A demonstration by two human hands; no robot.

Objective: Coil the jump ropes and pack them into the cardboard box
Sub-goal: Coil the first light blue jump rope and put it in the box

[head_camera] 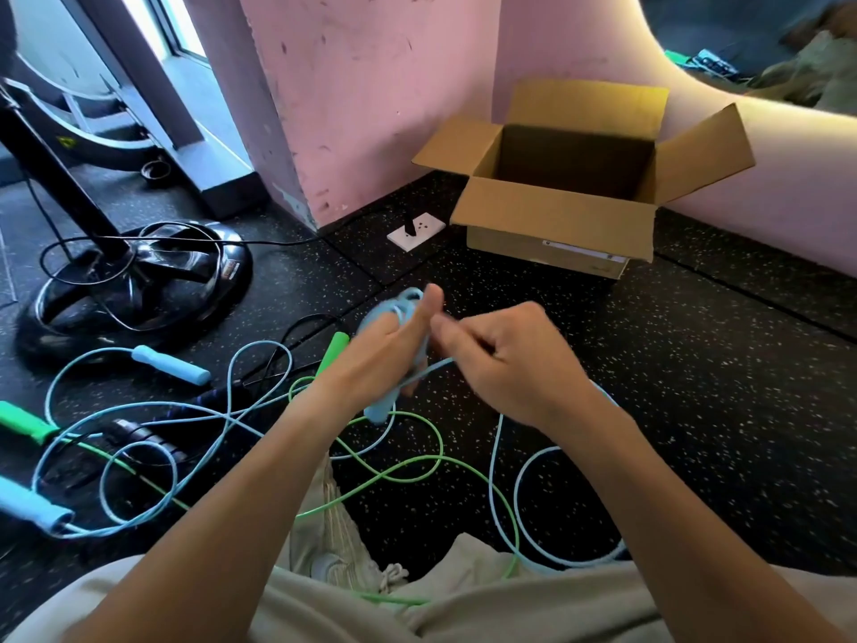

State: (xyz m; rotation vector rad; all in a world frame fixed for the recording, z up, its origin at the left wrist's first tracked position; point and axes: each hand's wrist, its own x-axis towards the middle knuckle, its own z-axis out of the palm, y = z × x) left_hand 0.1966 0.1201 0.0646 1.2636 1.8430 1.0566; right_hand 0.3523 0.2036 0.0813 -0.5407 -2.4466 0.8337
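My left hand is closed around the light blue handles of a jump rope, with a few turns of its cord looped over the top by my thumb. My right hand pinches that light blue cord just right of the handles; the cord trails down to the floor by my right knee. An open cardboard box stands on the floor beyond my hands, its inside dark. A green rope lies tangled under my arms. Another light blue rope sprawls to the left.
A black machine base with a black cable stands at the left. A white floor socket sits beside the box. Pink walls rise behind the box. A black rope handle lies among the ropes. My shoe is between my knees.
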